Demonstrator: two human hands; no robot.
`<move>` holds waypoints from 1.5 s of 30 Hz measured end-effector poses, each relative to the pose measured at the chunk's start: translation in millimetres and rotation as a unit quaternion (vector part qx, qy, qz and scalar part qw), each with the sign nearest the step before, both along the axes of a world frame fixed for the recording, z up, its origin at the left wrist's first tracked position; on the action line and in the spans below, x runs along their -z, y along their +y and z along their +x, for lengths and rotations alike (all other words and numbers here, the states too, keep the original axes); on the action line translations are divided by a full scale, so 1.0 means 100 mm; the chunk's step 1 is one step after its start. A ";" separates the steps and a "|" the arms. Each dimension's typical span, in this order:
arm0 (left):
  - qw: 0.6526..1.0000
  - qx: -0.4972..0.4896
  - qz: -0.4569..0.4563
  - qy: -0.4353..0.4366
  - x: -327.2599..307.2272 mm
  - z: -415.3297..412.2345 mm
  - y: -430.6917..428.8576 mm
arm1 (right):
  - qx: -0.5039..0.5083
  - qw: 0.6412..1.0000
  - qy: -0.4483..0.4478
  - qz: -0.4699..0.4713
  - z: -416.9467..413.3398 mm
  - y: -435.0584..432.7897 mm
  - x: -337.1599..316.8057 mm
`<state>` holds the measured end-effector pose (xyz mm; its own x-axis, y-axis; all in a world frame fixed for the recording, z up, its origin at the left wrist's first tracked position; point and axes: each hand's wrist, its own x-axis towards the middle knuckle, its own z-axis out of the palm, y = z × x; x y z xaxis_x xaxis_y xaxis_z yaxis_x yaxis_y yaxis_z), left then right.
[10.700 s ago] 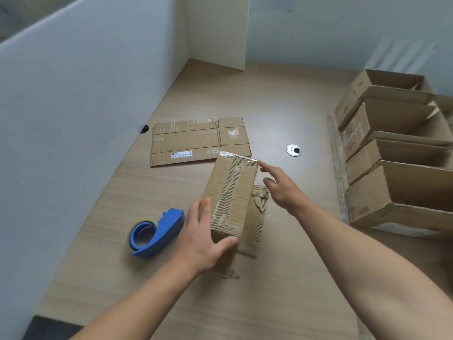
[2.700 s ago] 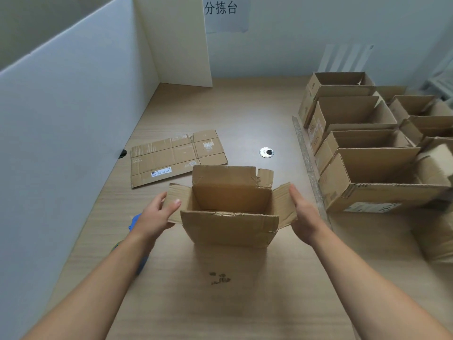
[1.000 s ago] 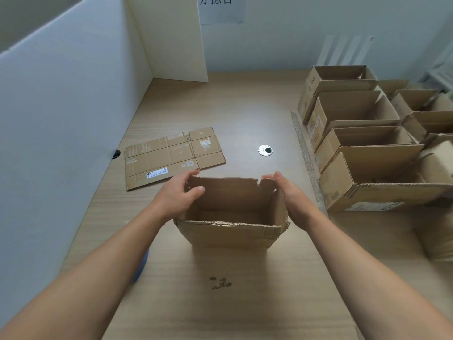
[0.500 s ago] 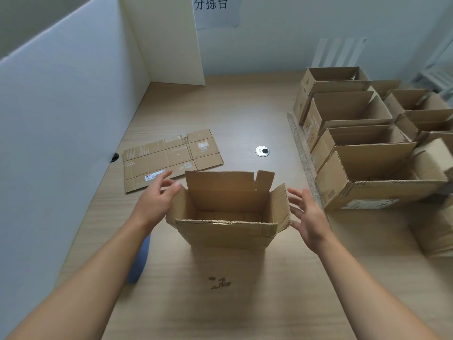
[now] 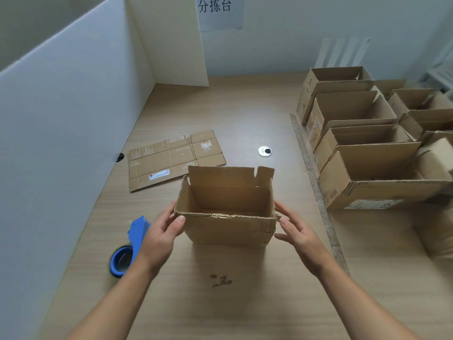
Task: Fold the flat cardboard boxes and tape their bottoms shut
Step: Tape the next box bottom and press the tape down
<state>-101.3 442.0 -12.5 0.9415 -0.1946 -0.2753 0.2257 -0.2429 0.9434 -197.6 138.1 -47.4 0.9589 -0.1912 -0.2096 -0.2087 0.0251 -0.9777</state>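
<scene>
Centre frame: one open box point(image 5: 228, 227) and two hands, a left hand point(image 5: 159, 238) and a right hand point(image 5: 300, 238). Left of centre: one flat cardboard box point(image 5: 171, 160). Lower left: one tape dispenser point(image 5: 130, 246). Right: four folded boxes point(image 5: 382, 190) in a column, with more at the right edge that cannot be counted. One grommet point(image 5: 265, 151) and one paper sign point(image 5: 219, 11).

Upright box point(image 5: 226, 230): plain brown cardboard. Flat box point(image 5: 169, 158): brown, white label with dark print, possibly pale tape traces. Tape dispenser point(image 5: 136, 231): bright blue; table point(image 5: 245, 310): light wood grain.
</scene>
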 end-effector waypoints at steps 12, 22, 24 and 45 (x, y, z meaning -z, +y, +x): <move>0.996 0.003 0.082 -0.023 -0.07 0.02 -0.17 | 0.007 0.999 -0.028 -0.016 -0.01 0.09 0.10; 0.992 -0.014 0.118 0.027 -0.14 0.17 -0.29 | 0.005 0.999 -0.033 0.008 -0.04 0.10 0.11; 0.988 -0.011 0.153 0.012 -0.15 0.21 -0.30 | 0.005 0.999 -0.031 0.010 -0.05 0.10 0.11; 0.991 0.068 0.116 -0.004 -0.15 0.22 -0.16 | -0.038 0.998 -0.012 -0.054 -0.03 -0.13 0.19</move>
